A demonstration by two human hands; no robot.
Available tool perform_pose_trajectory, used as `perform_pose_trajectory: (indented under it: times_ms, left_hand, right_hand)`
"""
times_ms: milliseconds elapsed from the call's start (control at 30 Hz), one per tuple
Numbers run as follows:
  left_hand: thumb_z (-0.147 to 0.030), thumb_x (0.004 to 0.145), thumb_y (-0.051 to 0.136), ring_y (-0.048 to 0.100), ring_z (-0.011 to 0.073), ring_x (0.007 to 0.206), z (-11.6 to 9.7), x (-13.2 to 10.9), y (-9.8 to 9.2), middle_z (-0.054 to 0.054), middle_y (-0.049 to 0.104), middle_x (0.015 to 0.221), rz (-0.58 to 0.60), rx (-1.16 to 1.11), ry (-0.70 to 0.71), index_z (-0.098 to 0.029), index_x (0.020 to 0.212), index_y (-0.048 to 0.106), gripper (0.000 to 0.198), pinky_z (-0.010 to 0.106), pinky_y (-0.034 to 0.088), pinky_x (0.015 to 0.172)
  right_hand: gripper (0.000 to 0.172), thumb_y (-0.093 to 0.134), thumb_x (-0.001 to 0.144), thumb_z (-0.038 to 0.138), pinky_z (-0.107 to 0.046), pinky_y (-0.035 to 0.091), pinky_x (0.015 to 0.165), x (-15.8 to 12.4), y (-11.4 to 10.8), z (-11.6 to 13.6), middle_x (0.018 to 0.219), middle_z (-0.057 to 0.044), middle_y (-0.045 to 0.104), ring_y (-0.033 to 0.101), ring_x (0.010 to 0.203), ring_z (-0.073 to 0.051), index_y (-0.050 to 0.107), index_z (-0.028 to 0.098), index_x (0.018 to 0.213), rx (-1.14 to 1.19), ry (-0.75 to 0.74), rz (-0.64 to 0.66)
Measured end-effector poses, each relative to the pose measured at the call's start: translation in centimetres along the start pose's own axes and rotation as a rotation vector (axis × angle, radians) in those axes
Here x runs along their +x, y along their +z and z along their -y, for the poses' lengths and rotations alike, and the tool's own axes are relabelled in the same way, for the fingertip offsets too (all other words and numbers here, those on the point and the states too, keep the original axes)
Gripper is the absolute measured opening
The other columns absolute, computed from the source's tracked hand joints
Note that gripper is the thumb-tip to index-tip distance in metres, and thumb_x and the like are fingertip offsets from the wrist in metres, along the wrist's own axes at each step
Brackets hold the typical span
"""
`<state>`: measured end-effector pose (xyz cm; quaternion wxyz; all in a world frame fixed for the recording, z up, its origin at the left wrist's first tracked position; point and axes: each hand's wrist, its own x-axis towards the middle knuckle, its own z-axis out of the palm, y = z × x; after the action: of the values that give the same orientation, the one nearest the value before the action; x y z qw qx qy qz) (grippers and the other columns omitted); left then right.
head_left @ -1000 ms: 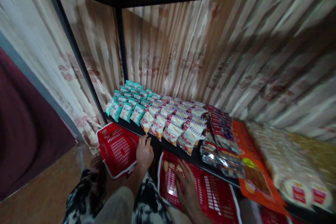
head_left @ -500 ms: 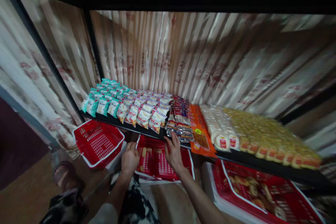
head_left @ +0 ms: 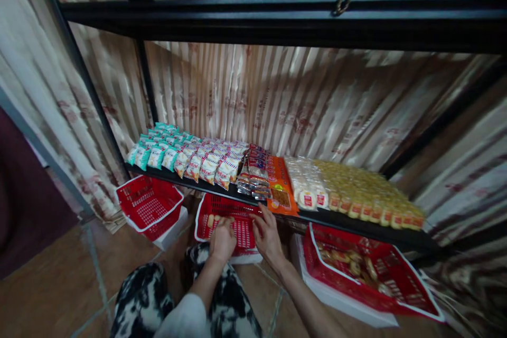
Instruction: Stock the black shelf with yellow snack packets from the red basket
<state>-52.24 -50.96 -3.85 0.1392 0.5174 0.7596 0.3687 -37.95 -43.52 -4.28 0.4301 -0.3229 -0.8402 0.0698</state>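
Observation:
Above the middle red basket (head_left: 242, 229), my left hand (head_left: 223, 238) has its fingers curled closed; whatever they may hold is hidden. My right hand (head_left: 268, 235) is at the basket's right side, just below the shelf edge, with its fingers apart and nothing visible in them. A few small pale packets (head_left: 213, 219) lie in that basket. Silver and purple packets (head_left: 255, 177) and an orange bag (head_left: 280, 190) sit on the low shelf just above my hands.
White packets (head_left: 209, 166), teal packets (head_left: 156, 156), white round packs (head_left: 307, 198) and yellow packs (head_left: 364, 206) line the black shelf (head_left: 222, 195). Red baskets stand left (head_left: 148, 203) and right (head_left: 396, 280). An upper shelf (head_left: 237, 13) crosses above.
The view has tilted up and shifted right, showing the upper shelf. My left hand has moved right over the middle basket, closer to my right hand.

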Motion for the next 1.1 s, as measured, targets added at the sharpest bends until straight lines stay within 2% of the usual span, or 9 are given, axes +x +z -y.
perform_pose_trajectory:
  times_ms: [100, 200, 267, 467, 600, 700, 867, 967, 1100]
  left_hand:
    - [-0.002, 0.076, 0.039, 0.059, 0.0163, 0.098, -2.9, 0.2, 1.6, 0.008, 0.061, 0.103, -0.024, -0.097, 0.024, -0.015, 0.099, 0.064, 0.036, 0.027, 0.044, 0.092]
    - [0.002, 0.074, 0.037, 0.057, 0.015, 0.102, -4.3, 0.0, 3.2, 0.009, 0.06, 0.107, -0.095, -0.212, -0.01, -0.013, 0.098, 0.064, 0.039, 0.025, 0.041, 0.096]
    - [0.001, 0.075, 0.038, 0.055, 0.0156, 0.107, -4.1, -0.6, 4.4, 0.009, 0.058, 0.113, -0.094, -0.238, -0.062, -0.013, 0.101, 0.064, 0.04, 0.026, 0.039, 0.099]
    - [0.005, 0.072, 0.038, 0.045, 0.0191, 0.123, -2.0, -1.6, 8.0, 0.015, 0.05, 0.13, 0.094, -0.136, -0.192, -0.008, 0.115, 0.058, 0.05, 0.028, 0.031, 0.107]
    - [0.003, 0.07, 0.043, 0.04, 0.0223, 0.128, -2.5, 0.6, 7.9, 0.015, 0.04, 0.138, 0.042, -0.112, -0.129, -0.009, 0.116, 0.057, 0.05, 0.033, 0.033, 0.108]
    - [0.002, 0.068, 0.044, 0.034, 0.0257, 0.131, -2.7, 3.1, 6.5, 0.014, 0.031, 0.144, -0.102, -0.094, -0.051, -0.011, 0.118, 0.056, 0.053, 0.039, 0.033, 0.108]
    - [0.0, 0.068, 0.046, 0.024, 0.0292, 0.135, 0.1, 7.0, 3.1, 0.014, 0.027, 0.145, -0.289, -0.032, -0.051, -0.012, 0.119, 0.053, 0.053, 0.045, 0.031, 0.108]
    - [-0.002, 0.072, 0.045, 0.025, 0.0302, 0.134, 2.7, 9.0, 0.9, 0.016, 0.029, 0.143, -0.389, 0.04, -0.069, -0.011, 0.119, 0.053, 0.049, 0.046, 0.03, 0.107]
    - [-0.004, 0.074, 0.043, 0.026, 0.0307, 0.133, 5.5, 11.4, -1.1, 0.017, 0.031, 0.141, -0.425, 0.112, -0.021, -0.01, 0.122, 0.051, 0.049, 0.048, 0.029, 0.107]
  right_hand:
    - [0.029, 0.043, 0.083, 0.016, -0.051, 0.039, 0.099, -0.4, -2.8, 0.3, 0.134, -0.011, 0.046, 0.041, 0.124, -0.026, 0.066, 0.02, 0.1, -0.019, 0.005, -0.019]
    - [0.027, 0.043, 0.084, 0.019, -0.05, 0.041, 0.097, -0.9, -5.4, -0.2, 0.131, -0.011, 0.048, 0.043, 0.121, -0.026, 0.066, 0.019, 0.098, -0.071, 0.004, -0.044]
    - [0.026, 0.042, 0.085, 0.022, -0.05, 0.043, 0.094, -1.5, -6.7, -1.0, 0.129, -0.011, 0.051, 0.046, 0.119, -0.027, 0.066, 0.02, 0.096, -0.115, 0.006, -0.072]
    - [0.027, 0.043, 0.085, 0.029, -0.049, 0.047, 0.089, -5.4, -8.8, -5.1, 0.121, -0.012, 0.056, 0.054, 0.11, -0.027, 0.066, 0.02, 0.095, -0.227, 0.062, -0.133]
    - [0.03, 0.042, 0.084, 0.034, -0.05, 0.049, 0.086, -8.6, -10.4, -7.6, 0.119, -0.013, 0.058, 0.057, 0.105, -0.029, 0.066, 0.02, 0.095, -0.267, 0.157, -0.124]
    - [0.033, 0.041, 0.082, 0.038, -0.053, 0.048, 0.087, -9.5, -11.3, -9.0, 0.117, -0.014, 0.059, 0.057, 0.104, -0.032, 0.066, 0.02, 0.094, -0.303, 0.23, -0.12]
    - [0.032, 0.042, 0.083, 0.037, -0.046, 0.051, 0.086, -5.6, -8.9, -9.1, 0.118, -0.012, 0.059, 0.06, 0.101, -0.027, 0.066, 0.02, 0.095, -0.206, 0.259, -0.088]
    - [0.031, 0.041, 0.083, 0.033, -0.042, 0.05, 0.089, -1.2, -5.4, -7.5, 0.119, -0.012, 0.059, 0.06, 0.104, -0.025, 0.066, 0.019, 0.095, -0.106, 0.22, -0.038]
    - [0.03, 0.041, 0.084, 0.025, -0.042, 0.046, 0.096, 4.3, -0.3, -4.9, 0.128, -0.013, 0.054, 0.056, 0.112, -0.024, 0.065, 0.017, 0.102, 0.04, 0.116, 0.069]
